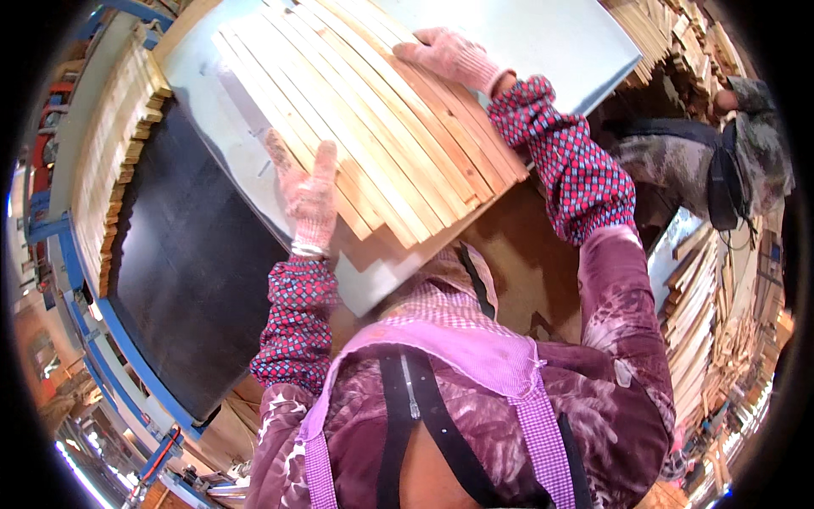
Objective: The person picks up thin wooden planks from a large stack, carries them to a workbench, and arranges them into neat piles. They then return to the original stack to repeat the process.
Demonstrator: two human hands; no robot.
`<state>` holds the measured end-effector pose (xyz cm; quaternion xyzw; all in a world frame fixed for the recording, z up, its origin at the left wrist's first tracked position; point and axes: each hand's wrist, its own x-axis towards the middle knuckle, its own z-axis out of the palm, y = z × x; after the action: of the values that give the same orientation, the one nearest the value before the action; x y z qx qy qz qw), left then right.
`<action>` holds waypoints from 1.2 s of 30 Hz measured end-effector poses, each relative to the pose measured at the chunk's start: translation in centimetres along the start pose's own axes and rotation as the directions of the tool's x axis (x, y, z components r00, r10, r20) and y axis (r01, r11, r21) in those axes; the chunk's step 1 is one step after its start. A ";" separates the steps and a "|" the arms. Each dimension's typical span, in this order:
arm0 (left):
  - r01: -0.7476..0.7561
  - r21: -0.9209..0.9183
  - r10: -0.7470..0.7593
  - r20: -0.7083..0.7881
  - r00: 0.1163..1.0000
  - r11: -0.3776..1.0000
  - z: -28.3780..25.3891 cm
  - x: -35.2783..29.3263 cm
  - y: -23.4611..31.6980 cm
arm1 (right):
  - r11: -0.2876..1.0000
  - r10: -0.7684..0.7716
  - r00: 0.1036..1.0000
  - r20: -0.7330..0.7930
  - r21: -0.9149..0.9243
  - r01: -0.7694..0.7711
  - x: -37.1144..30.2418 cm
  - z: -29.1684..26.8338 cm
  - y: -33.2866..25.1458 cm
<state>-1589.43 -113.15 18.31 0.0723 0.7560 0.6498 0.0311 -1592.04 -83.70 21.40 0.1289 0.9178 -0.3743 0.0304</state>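
Observation:
Long, thin wooden strips (365,127) lie side by side on a pale smooth tabletop (543,42), their near ends uneven. My left hand (309,191), in a soiled pink knit glove, is at the left edge of the strips near their close ends, with thumb and fingers spread apart. Farther up, my right hand (449,58), gloved alike, rests along the right edge of the strips with its fingers stretched out. Neither hand is wrapped round a strip. Patterned sleeve covers reach over both forearms.
To the left, a row of wooden strips (119,161) stands beside a dark panel (191,254) with a blue frame (127,339). Wood is heaped at the far right (678,38), and more strips (691,314) lie at right. Another person in camouflage clothing (678,165) is close by on the right.

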 end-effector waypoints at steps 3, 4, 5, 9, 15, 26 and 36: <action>-0.210 0.296 0.213 0.020 0.977 0.932 -0.2 0.2 -0.2 | 0.918 -0.331 0.944 -0.003 -0.234 0.321 0.3 1.2 2.4; -0.244 0.373 0.258 0.014 0.966 0.895 0.2 0.1 0.2 | 0.940 -0.306 0.951 -0.041 -0.174 0.294 0.1 1.0 2.3; -0.200 0.286 0.213 -0.014 0.977 0.937 0.0 -0.1 -0.2 | 0.961 -0.277 0.957 -0.082 -0.048 0.274 -0.5 0.8 0.9; -0.181 0.279 0.203 -0.051 0.978 0.943 0.3 -0.5 -1.2 | 0.996 -0.063 0.998 -0.010 0.066 0.063 -0.8 -0.2 -0.6; -0.109 0.202 0.122 -0.050 0.991 0.973 0.5 -0.6 -0.6 | 0.999 -0.016 0.995 -0.102 0.036 0.020 -1.6 -0.2 -1.6; -0.102 0.252 0.115 -0.036 0.993 0.962 1.0 -0.8 0.6 | 0.999 0.024 0.997 -0.068 0.031 -0.022 -1.5 -0.7 -1.6; 0.009 -0.111 -0.016 -0.062 0.998 0.994 0.8 -2.4 1.4 | 0.998 -0.020 0.998 -0.057 0.061 0.024 -2.2 0.0 -2.6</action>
<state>-1586.84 -112.52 19.44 0.0451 0.7200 0.6923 0.0153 -1590.60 -85.96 23.47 0.1303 0.9077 -0.3988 -0.0037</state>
